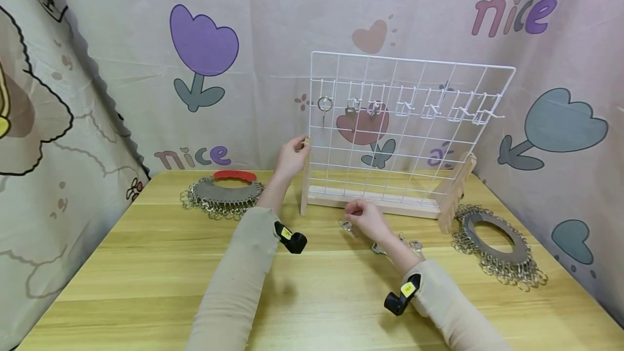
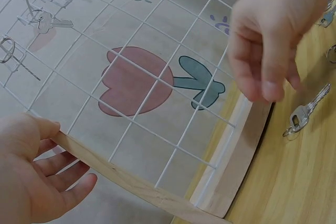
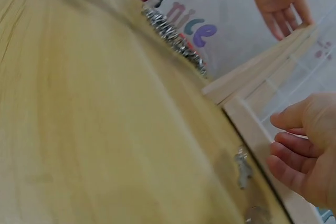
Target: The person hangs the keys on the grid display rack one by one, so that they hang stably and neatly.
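A white wire grid rack stands in a wooden frame (image 1: 375,203) on the table. My left hand (image 1: 291,157) holds the top of its left wooden post (image 1: 305,177), thumb on one side and fingers on the other. My right hand (image 1: 368,220) is in front of the rack's base with loosely bent fingers and nothing visible between them. Just beside it on the wood lies a small key with a ring (image 2: 300,118). White hooks on the grid carry a key ring (image 1: 325,104) at the left and a key (image 2: 48,23) further along.
More keys (image 1: 378,249) lie near my right forearm. A grey plate ringed with keys and a red handle (image 1: 235,176) lies at the left. A similar grey ring (image 1: 494,256) lies at the right. Patterned cloth (image 1: 278,26) hangs behind the table.
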`<act>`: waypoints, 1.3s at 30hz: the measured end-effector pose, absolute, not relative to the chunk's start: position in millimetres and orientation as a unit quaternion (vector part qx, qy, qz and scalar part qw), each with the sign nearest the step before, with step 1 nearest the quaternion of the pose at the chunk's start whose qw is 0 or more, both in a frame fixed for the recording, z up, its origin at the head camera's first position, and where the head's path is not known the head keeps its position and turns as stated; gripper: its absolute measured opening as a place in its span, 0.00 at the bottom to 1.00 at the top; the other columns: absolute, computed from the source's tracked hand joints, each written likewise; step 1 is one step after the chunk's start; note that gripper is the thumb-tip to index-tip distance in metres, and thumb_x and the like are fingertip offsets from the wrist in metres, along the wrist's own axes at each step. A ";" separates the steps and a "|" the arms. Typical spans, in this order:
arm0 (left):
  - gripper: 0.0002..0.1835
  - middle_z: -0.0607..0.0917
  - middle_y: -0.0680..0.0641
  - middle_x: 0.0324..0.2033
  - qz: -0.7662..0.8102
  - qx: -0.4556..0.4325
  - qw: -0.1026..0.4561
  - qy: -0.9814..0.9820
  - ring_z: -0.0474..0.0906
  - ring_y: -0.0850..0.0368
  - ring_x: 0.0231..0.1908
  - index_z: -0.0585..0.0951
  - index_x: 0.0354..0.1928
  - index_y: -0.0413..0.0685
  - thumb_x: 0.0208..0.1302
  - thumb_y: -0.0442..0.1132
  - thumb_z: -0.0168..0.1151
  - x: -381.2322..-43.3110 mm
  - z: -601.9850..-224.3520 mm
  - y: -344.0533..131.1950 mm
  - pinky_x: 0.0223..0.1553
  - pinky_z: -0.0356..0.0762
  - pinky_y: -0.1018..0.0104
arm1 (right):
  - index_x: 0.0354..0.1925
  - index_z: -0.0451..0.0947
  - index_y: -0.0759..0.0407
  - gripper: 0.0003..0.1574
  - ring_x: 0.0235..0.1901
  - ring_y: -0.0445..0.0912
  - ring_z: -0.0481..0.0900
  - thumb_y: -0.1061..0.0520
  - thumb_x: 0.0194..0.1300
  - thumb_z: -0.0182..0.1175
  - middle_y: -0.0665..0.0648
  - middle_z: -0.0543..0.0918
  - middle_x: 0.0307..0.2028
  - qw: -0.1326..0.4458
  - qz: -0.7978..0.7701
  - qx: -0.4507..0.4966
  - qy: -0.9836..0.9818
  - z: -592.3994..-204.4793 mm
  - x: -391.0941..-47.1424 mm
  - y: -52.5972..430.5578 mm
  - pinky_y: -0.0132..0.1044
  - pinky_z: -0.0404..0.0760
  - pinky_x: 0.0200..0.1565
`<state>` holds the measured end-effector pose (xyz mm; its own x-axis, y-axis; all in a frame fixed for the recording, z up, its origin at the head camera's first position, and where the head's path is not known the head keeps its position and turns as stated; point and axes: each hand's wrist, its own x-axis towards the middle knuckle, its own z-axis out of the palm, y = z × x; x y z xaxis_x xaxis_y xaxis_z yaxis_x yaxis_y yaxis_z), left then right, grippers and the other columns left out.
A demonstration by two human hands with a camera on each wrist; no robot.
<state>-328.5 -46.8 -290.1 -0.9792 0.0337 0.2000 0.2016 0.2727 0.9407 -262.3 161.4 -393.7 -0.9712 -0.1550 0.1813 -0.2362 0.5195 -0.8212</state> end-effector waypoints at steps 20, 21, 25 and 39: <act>0.24 0.71 0.39 0.60 -0.602 -0.072 0.071 -0.792 0.65 0.48 0.61 0.66 0.65 0.43 0.69 0.40 0.50 -330.0 -290.1 -45.9 0.60 0.64 0.59 | 0.26 0.77 0.62 0.08 0.24 0.40 0.73 0.67 0.48 0.68 0.51 0.78 0.22 0.104 0.380 0.120 -0.911 -417.1 -267.4 145.9 0.33 0.74 0.29; 0.24 0.71 0.39 0.60 -0.603 -0.072 0.071 -0.792 0.65 0.48 0.61 0.66 0.65 0.43 0.69 0.40 0.50 -330.1 -290.2 -46.1 0.60 0.64 0.59 | 0.25 0.77 0.62 0.08 0.24 0.41 0.73 0.66 0.48 0.68 0.50 0.78 0.21 0.104 0.377 0.120 -0.913 -417.5 -267.5 145.8 0.34 0.73 0.30; 0.24 0.71 0.40 0.60 -0.602 -0.070 0.067 -0.793 0.65 0.47 0.61 0.66 0.66 0.43 0.69 0.40 0.50 -329.9 -291.3 -46.4 0.60 0.63 0.58 | 0.24 0.77 0.61 0.07 0.24 0.41 0.73 0.65 0.49 0.68 0.50 0.78 0.21 0.111 0.360 0.129 -0.917 -419.9 -267.2 145.9 0.35 0.73 0.30; 0.25 0.70 0.40 0.61 -0.603 -0.073 0.064 -0.792 0.64 0.47 0.62 0.65 0.66 0.43 0.70 0.41 0.50 -329.7 -292.2 -46.5 0.61 0.63 0.57 | 0.22 0.79 0.60 0.06 0.26 0.42 0.72 0.64 0.54 0.66 0.51 0.78 0.25 0.117 0.359 0.134 -0.916 -418.1 -265.1 148.4 0.37 0.73 0.32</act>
